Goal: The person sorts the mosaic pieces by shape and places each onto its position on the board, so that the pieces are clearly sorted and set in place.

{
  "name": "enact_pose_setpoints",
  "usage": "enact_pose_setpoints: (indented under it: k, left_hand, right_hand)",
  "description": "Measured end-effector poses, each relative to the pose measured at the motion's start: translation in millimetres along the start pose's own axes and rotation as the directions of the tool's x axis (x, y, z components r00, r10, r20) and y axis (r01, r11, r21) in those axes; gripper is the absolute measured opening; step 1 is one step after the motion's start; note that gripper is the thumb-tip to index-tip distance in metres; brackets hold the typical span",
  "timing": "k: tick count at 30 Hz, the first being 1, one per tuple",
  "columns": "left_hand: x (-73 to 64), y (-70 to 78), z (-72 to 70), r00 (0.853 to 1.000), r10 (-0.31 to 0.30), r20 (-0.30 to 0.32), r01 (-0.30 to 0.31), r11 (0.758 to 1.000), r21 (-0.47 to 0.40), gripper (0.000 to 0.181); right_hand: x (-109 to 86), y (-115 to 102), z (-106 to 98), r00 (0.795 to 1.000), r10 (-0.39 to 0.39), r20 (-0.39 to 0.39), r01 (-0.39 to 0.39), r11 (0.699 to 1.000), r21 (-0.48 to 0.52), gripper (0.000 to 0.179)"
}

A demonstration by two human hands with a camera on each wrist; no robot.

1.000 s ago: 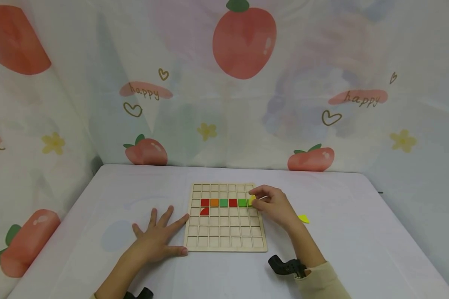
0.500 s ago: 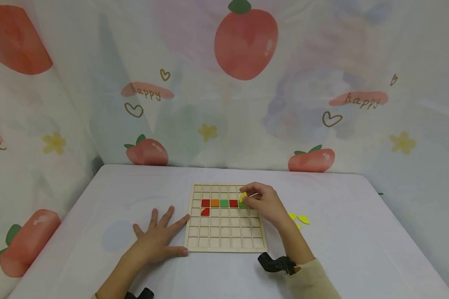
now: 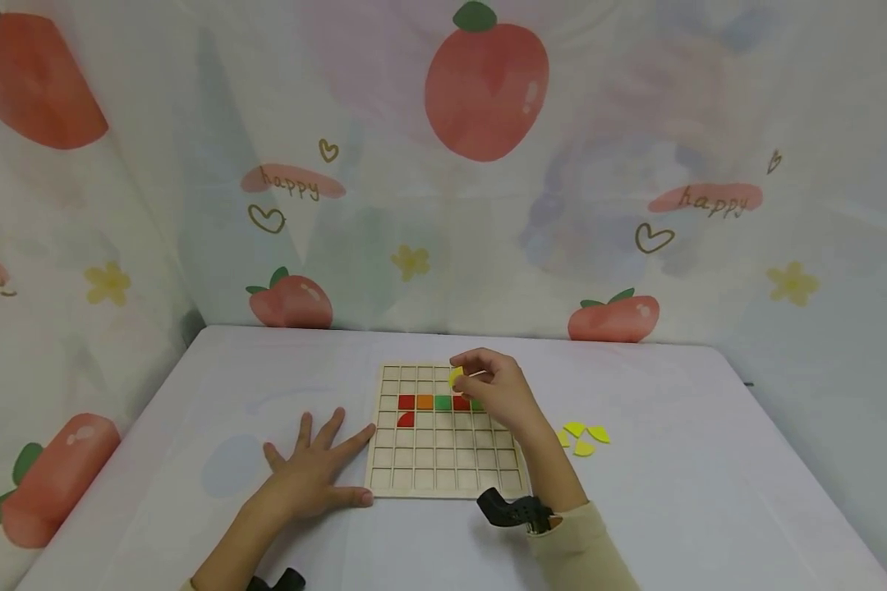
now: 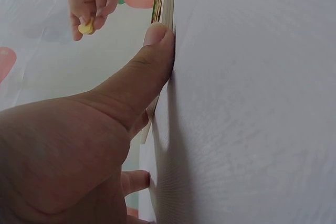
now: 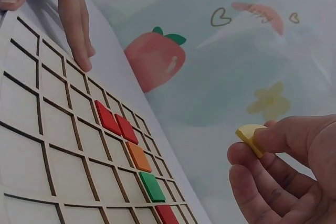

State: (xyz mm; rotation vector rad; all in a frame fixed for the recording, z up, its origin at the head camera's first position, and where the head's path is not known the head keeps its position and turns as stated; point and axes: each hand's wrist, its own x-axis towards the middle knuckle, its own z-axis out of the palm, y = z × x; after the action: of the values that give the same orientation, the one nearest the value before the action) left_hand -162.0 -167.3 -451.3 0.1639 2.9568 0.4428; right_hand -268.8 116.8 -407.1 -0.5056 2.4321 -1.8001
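A wooden grid board lies on the white table. One of its rows carries red, orange, green, red and green square tiles, and a red curved-edge piece sits one cell nearer, below the first red tile. My right hand pinches a small yellow piece with a rounded edge between thumb and fingertips, raised above the board. At the board's left side rests my left hand, fingers spread, thumb and a fingertip touching the board's edge. The right hand hides part of the board's right side.
Several yellow pieces lie loose on the table right of the board, partly behind the right forearm. A printed curtain with fruit and hearts hangs behind the table. Black wrist mounts sit on both wrists.
My right hand has moved left and slightly up over the board, carrying the yellow piece. More of the loose yellow pieces have come into sight. The left hand has stayed in place.
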Motion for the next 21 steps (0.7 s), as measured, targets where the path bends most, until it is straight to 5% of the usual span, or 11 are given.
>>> enact_pose_setpoints:
  k: [21]
  left_hand:
    - [0.5, -1.2, 1.4, 1.000, -0.013, 0.010, 0.012, 1.000, 0.007, 0.096]
  right_hand:
    - [0.2, 6, 18, 0.999, 0.014, 0.035, -0.014, 1.000, 0.010, 0.025]
